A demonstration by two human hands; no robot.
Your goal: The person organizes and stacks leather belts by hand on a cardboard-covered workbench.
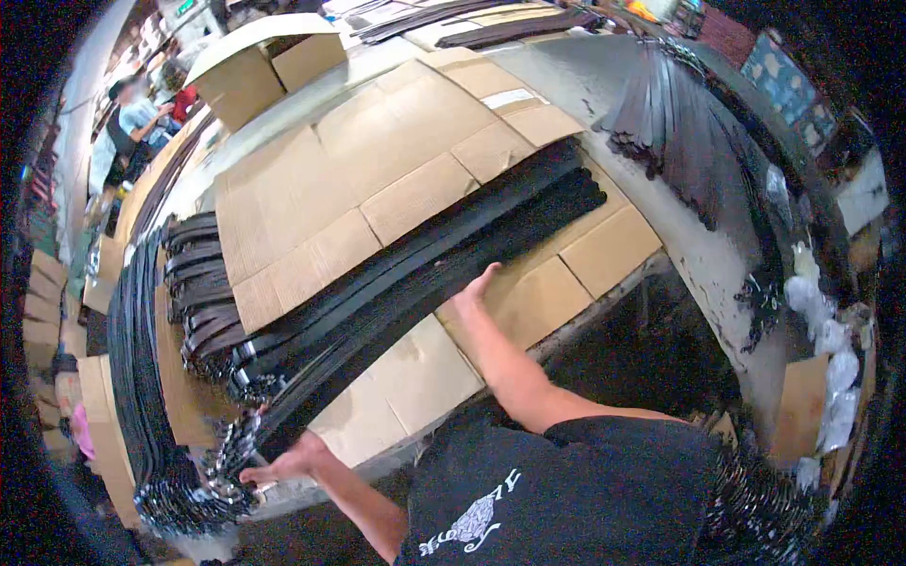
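Note:
A long bundle of black belts (pixel 415 288) lies across flattened cardboard, with metal buckles (pixel 236 443) bunched at its left end. My left hand (pixel 294 459) is beside that buckle end, its fingers stretched out toward the buckles. Against the near side of the belts, around mid-length, my right hand (pixel 470 291) rests with one digit extended; some of its fingers are hidden. Neither hand is visibly wrapped around a belt. A flattened cardboard sheet (pixel 349 160) covers the top of the belt stack.
More black belts (pixel 137 349) hang over the table's left edge. Dark belts (pixel 684 132) lie fanned out at the right. An opened cardboard box (pixel 245 85) stands at the back left. Farther off, a person (pixel 142 118) is at the left. Clear plastic wrapping (pixel 830 349) hangs at far right.

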